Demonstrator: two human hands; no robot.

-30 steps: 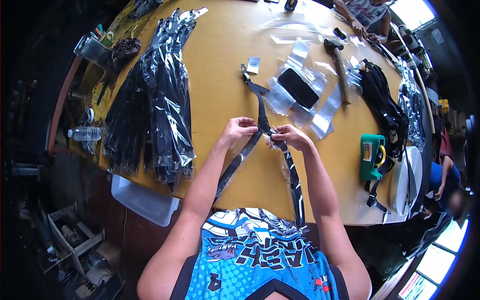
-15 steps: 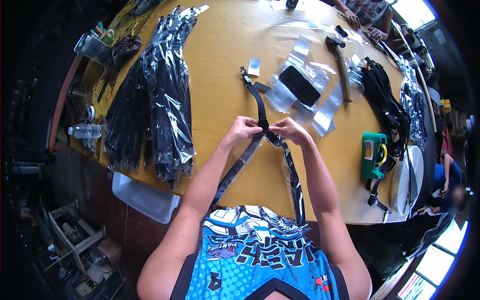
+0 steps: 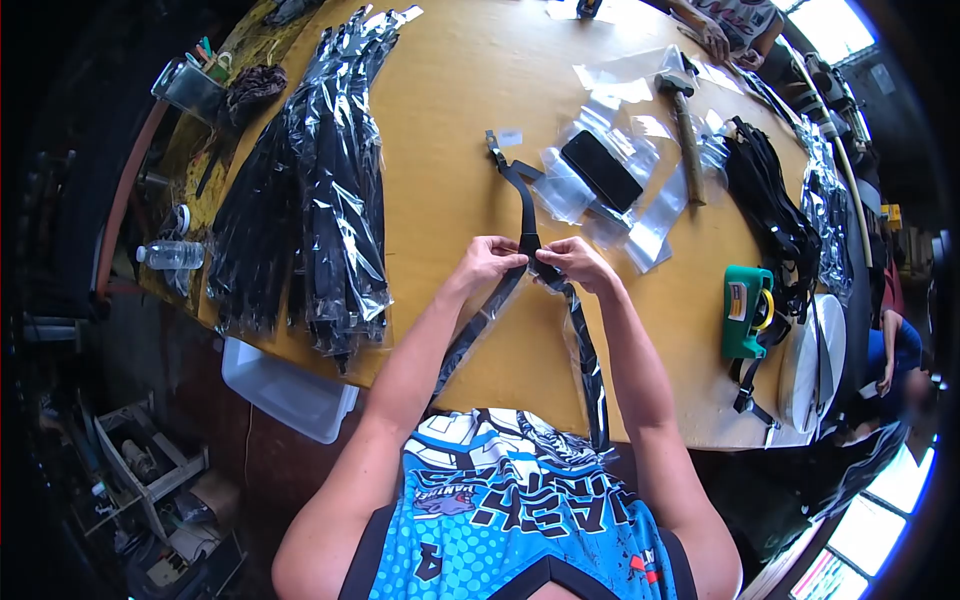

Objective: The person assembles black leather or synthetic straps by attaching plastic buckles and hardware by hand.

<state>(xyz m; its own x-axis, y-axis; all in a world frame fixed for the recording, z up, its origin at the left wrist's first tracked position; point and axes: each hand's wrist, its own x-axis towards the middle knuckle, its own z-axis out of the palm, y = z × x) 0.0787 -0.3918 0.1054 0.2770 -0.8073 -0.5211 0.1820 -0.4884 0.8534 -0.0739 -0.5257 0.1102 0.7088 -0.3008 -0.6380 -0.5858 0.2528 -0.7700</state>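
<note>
A pair of black suspenders lies in a Y shape in front of me, its far end with a metal clip on the table. Both lower straps run toward me inside clear plastic sleeves. My left hand pinches the join of the straps from the left. On the other side, my right hand pinches the right strap just below that join. The fingertips of both hands are close together. Beyond the join lies a small white label.
Left lies a large pile of plastic-wrapped black straps. To the right are a phone on clear sleeves, a hammer, loose black straps, a green tape dispenser and a white roll. Another person's hand is at the far edge.
My hands stay at the join, with the right strap drawn slightly straighter. The far clip has shifted a little, and the label now looks partly covered. Clear sleeves near the hammer have moved.
</note>
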